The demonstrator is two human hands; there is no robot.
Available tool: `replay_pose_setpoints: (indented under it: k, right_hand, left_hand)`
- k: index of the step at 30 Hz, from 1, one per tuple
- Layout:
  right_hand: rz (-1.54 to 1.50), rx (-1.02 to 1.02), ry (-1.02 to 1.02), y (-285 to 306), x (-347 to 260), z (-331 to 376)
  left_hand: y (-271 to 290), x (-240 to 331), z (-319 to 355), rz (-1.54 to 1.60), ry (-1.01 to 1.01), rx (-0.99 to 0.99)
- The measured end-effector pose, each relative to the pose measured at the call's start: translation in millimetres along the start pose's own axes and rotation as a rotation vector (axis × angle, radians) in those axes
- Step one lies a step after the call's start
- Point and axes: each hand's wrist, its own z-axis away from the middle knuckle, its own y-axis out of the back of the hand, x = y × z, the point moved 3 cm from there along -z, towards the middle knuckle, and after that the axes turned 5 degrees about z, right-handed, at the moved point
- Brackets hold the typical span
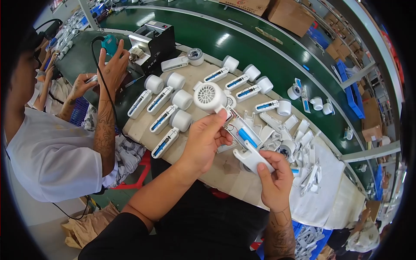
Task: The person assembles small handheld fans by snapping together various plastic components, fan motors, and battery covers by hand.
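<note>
My left hand [203,145] grips a white handheld fan [209,96] near its neck, with the round slotted grille tilted up. The fan's handle lies open, showing a blue cylindrical battery [248,137] and thin wires inside. My right hand [277,175] pinches a white plastic handle cover [252,161] between thumb and fingers, beside the lower end of the open handle. Just beyond lies a heap of loose white plastic parts [277,128]. Left of my hands, several fans with open handles [164,119] rest in a row on the table.
More open-handled fans [237,82] lie farther back, near a green conveyor [219,40]. At left, a co-worker's hand [115,65] is by a teal power screwdriver [110,45] on a black cable. A black machine [161,45] stands beyond. A blue bin [323,237] of parts is below right.
</note>
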Motion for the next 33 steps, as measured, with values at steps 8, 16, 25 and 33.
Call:
replay_pose_setpoints:
  k: [8, 16, 25, 33]
  right_hand:
    - [-0.125, 0.088, 0.018, -9, -16, -4]
    - [0.028, 0.118, 0.018, -14, -12, -13]
    - [0.560, 0.394, 0.395, -10, -25, -18]
    - [0.180, 0.085, -0.042, -25, 19, 7]
  left_hand:
    - [-8, -25, 14, -0.016, -0.042, -0.083]
    - [-11, -24, 22, 0.084, -0.006, -0.231]
    - [-17, -12, 29, -0.060, -0.217, -0.152]
    - [11, -10, 30, -0.280, -0.092, -0.235]
